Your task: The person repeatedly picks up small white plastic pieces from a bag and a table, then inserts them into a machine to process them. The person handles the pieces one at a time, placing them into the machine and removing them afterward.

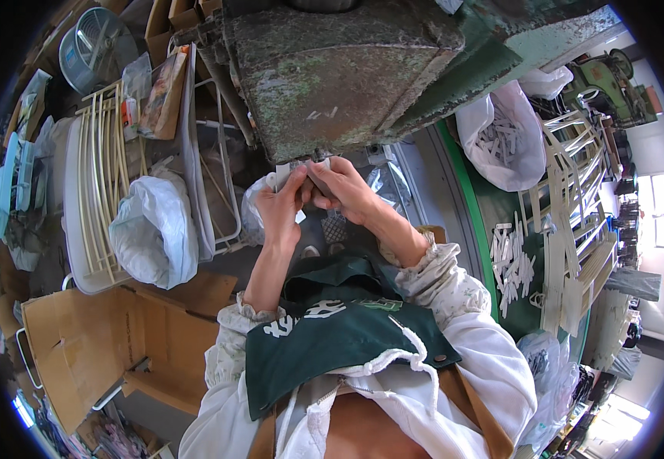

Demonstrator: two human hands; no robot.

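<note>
White jacket (492, 375) fabric is filling the bottom of my view, nearest the camera. Above it, a worn green-grey machine (332, 84) is jutting out over the hands. Dark green apron (339, 352) cloth is spreading across the wearer's front, and an open cardboard box (79, 336) is standing at the left. On the right, a white bag (531, 157) is holding many pale strips, with more loose strips (509, 256) lying below it.

Both hands are meeting just under the machine's lower edge. I am seeing the left hand (278, 208) pinching a small pale piece (280, 177) there; the right hand (347, 190) is curling its fingers close beside, but I cannot tell whether it is gripping anything.

For good work here, I am favouring a light, square hold on the piece, fingertips staying clear of the machine's underside.

As for writing, I am making out white characters on the apron and a smaller green mark, but no label on the piece.
</note>
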